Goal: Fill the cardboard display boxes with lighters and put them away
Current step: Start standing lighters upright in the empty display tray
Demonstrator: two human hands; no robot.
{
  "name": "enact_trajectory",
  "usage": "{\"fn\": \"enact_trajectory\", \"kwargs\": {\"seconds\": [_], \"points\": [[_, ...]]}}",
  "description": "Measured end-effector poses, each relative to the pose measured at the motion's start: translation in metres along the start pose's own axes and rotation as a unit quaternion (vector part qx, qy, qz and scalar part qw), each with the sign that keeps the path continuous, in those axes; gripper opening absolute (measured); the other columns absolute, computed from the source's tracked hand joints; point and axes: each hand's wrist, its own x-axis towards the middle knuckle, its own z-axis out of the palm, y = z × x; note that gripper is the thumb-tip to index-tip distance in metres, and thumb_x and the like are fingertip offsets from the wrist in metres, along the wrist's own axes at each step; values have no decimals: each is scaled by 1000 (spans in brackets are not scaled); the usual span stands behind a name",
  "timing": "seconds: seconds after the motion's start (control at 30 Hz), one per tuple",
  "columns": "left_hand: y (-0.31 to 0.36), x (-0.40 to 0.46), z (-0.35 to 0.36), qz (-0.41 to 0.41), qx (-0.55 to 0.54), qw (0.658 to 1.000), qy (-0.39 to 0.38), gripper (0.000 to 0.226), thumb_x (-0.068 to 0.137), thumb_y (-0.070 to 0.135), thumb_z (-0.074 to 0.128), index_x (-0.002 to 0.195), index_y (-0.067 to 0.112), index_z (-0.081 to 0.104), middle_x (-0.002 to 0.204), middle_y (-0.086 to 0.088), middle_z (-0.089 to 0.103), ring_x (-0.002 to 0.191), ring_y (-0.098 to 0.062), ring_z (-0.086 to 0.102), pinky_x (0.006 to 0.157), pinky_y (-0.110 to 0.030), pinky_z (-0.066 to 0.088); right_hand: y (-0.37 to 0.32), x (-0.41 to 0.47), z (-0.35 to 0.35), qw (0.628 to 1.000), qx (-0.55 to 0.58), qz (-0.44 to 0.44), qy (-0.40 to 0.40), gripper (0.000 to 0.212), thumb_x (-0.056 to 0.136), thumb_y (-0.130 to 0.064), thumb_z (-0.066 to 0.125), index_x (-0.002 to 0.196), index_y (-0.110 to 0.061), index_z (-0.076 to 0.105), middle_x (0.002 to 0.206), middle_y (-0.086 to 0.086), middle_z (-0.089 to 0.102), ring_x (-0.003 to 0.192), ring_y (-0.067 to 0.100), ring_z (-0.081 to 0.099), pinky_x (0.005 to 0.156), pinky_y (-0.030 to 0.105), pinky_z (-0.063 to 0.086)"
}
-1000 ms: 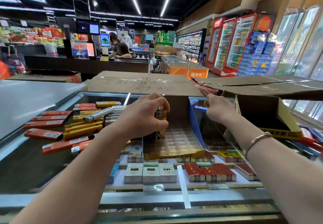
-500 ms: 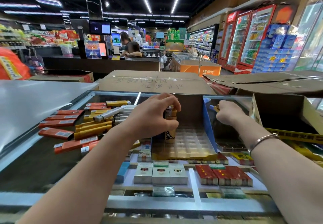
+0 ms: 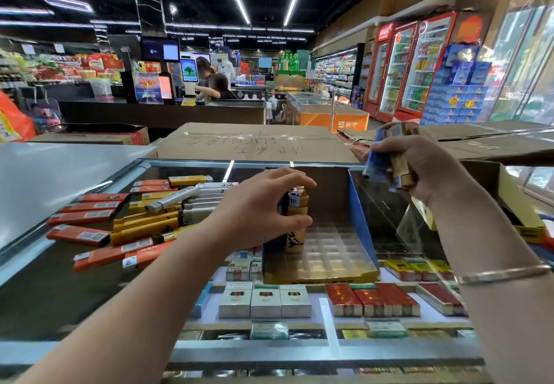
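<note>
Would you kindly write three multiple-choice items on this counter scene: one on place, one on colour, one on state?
1. Where does the display box stand?
A. on the glass counter
B. on the floor
C. on a shelf

2. What colour is the lighter standing in the box?
A. green
B. yellow
C. white

3. What is the right hand doing?
A. resting flat
B. pointing
C. holding several lighters

Answers: 1 A, cigarette packs show through the glass beneath it; 2 B, its body is yellow in the left hand's grip; 3 C, fingers curl round a bundle.

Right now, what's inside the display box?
The display box holds a clear tray of mostly empty slots and two upright lighters at its left, gripped by the left hand, which hides their left side.
</note>
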Motion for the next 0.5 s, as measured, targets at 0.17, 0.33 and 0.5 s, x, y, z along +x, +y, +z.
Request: {"fn": "enact_trajectory", "kwargs": {"seconds": [0.17, 0.33, 0.5], "points": [[5, 0, 0, 21, 0, 999, -32, 63, 74, 61, 58, 130, 49, 33, 140, 21, 37, 117, 2, 38, 93, -25, 38, 4, -23, 28, 998, 19, 14, -50, 10, 78, -3, 64, 83, -7, 56, 61, 3, 65, 53, 12, 64, 43, 20, 48], [14, 1, -9, 69, 77, 991, 83, 61, 77, 58, 56, 133, 37, 43, 127, 6, 53, 113, -15, 49, 88, -32, 42, 8, -34, 51, 995, 51, 29, -79, 12, 80, 1, 61, 86, -7, 55, 59, 3, 64, 50, 13, 63, 42, 20, 49], [25, 0, -16, 175, 7, 956, 235, 24, 80, 30, 65, 99, 16, 71, 93, 0, 61, 82, -16, 60, 64, -37, 53, 9, -42, 59, 985, 80, 55, -142, 10, 85, -1, 52, 76, -3, 55, 53, 4, 60, 45, 11, 55, 40, 17, 46]]}}
